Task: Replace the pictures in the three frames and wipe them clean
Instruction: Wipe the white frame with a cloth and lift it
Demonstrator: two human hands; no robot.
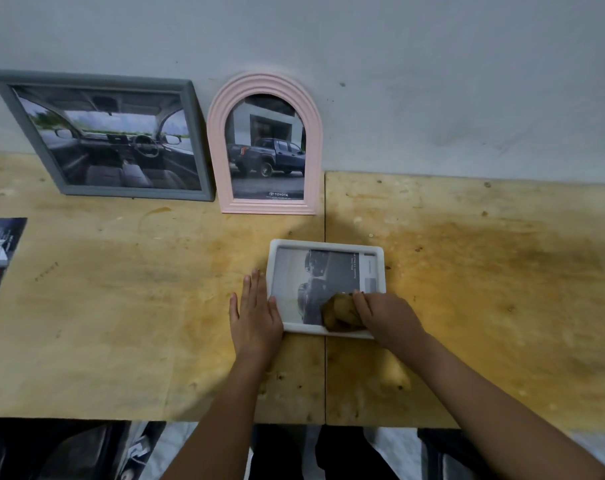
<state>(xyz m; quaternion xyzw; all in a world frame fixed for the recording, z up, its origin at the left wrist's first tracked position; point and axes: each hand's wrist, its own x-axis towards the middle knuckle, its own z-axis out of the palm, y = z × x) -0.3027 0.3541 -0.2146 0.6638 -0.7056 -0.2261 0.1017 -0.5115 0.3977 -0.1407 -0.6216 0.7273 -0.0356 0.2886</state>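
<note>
1. At the left edge of the bench (484,289) lies a loose printed sheet (0,258), partly cut by the view. I judge it is either a removed picture or a spare one, put aside so that it does not disturb the work.
2. The grey frame (86,79) stands at the back edge of the bench, on the left, and leans against the wall (432,64). It holds a picture of a car interior. I think it is set upright there because it is finished, or at least has its picture in.
3. Just beside it on the right, the pink arched frame (264,83) leans on the wall in the same way, with a picture of a pickup truck inside.
4. The left hand (256,315) lies flat on the bench with straight fingers and grips nothing. It rests against the left side of the white frame (325,244), with the thumb on its rim. In my judgement it blocks the frame so that it cannot slide under the wiping.
5. The white frame lies flat, face up, near the front edge of the bench, across the seam between the two boards. It lies flat because the glass then takes pressure better.
6. The brown cloth (339,311) is bunched on the near right corner of the frame's glass.
7. The right hand (386,317) has its fingers curled around the cloth and presses it down on the glass. I judge this is the wiping of the third frame, so the task seems near its end.
</note>
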